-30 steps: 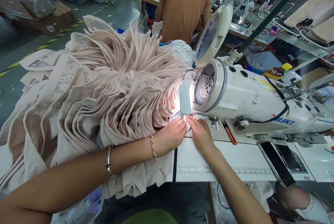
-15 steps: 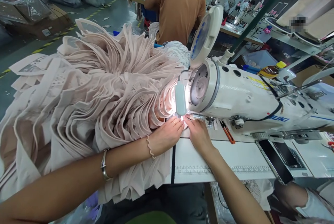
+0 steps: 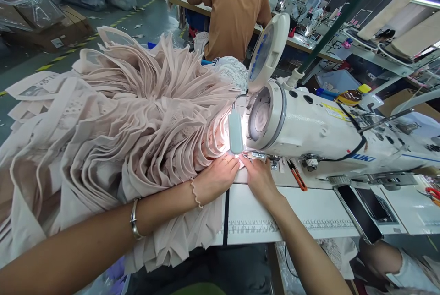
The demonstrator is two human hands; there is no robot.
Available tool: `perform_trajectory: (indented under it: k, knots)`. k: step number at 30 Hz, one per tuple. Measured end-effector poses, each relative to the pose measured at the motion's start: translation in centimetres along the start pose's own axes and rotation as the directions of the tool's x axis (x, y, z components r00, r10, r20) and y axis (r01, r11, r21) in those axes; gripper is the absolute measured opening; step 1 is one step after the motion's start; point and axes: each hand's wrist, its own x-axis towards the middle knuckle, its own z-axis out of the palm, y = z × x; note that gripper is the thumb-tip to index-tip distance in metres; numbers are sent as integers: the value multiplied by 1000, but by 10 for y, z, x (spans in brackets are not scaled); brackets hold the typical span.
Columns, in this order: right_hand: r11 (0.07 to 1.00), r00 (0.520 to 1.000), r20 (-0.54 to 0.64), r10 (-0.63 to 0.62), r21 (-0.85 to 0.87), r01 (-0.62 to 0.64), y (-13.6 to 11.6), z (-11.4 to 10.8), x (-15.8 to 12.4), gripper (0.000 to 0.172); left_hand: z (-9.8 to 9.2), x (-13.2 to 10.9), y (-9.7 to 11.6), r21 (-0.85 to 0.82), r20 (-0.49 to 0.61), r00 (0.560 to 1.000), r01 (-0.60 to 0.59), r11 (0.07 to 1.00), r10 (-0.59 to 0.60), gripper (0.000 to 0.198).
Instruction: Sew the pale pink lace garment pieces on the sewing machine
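At the needle end of a white sewing machine [image 3: 309, 125], both hands press on pale pink fabric [image 3: 242, 173]. My left hand [image 3: 223, 172] has its fingers closed together at the fabric's edge, just below the lit pale green plate [image 3: 235, 132]. My right hand [image 3: 257, 176] pinches the same fabric from the other side, its fingertips near the left ones. The needle and presser foot are hidden behind the plate and glare. A large heap of layered beige garments [image 3: 144, 125] spreads left of the machine, reaching under my left forearm.
Orange-handled thread snips [image 3: 297, 176] lie under the machine arm. A smartphone [image 3: 357, 212] rests at the table's right front edge, past a printed ruler [image 3: 250, 227]. A person in a brown top [image 3: 237, 11] sits ahead. Red-handled scissors [image 3: 432, 194] lie far right.
The view has shifted slightly, moving the machine a little left in the picture. Both hands stay at the needle area on the fabric. The person ahead has moved an arm.
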Motion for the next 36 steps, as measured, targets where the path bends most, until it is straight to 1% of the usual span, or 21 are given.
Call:
perform_trajectory:
  k: [4,6,8,12,14,16,18,21,24,26,28,30,31,32,34,36]
  knots:
    - [998,986,156,63,-1,-63,-6,-11,3,58,-3,0,-1,-1,35,999,13,1000,-13,37]
    - [997,979,189,75,-1,-76,-7,-13,4,58,-4,0,-1,-1,48,999,12,1000,-12,38]
    - [997,979,186,81,-1,-82,-6,-12,5,58,-6,1,0,3,51,999,8,1000,-8,37]
    - [996,991,125,51,67,-60,0,-3,5,56,-8,2,2,59,40,999,26,998,-28,36]
    - [986,997,56,51,154,-60,5,4,4,59,-10,3,0,111,51,998,23,994,-29,34]
    - [961,997,-26,79,267,-69,9,10,2,61,-14,2,-7,129,87,996,9,992,-20,34]
    - [924,990,-95,109,378,-65,12,15,-1,59,-17,1,-17,76,122,992,10,997,-19,35]
    - [890,981,-163,106,455,-20,13,18,-4,55,-18,-2,-30,-76,102,994,49,996,-41,35]
    - [911,980,-197,40,411,45,12,18,-7,55,-16,-3,-34,-190,62,997,57,980,-46,33]
    - [934,978,-211,-4,349,79,11,18,-7,55,-15,-2,-32,-247,65,995,89,965,-75,31]
    - [952,973,-228,-43,286,109,10,18,-7,54,-14,1,-29,-310,73,981,192,931,-178,29]
    - [964,964,-253,-77,229,137,10,18,-7,52,-15,4,-27,-380,97,951,308,872,-294,28]
    - [968,959,-268,-90,203,148,10,18,-8,51,-16,6,-27,-414,117,938,344,843,-325,29]
    - [971,954,-283,-101,181,157,9,17,-8,49,-17,6,-27,-447,141,932,361,819,-334,30]
    - [974,941,-316,-119,147,172,8,15,-10,45,-18,7,-28,-506,192,930,367,781,-313,32]
    - [974,923,-356,-147,109,198,6,10,-11,37,-20,7,-29,-555,227,923,386,737,-312,32]
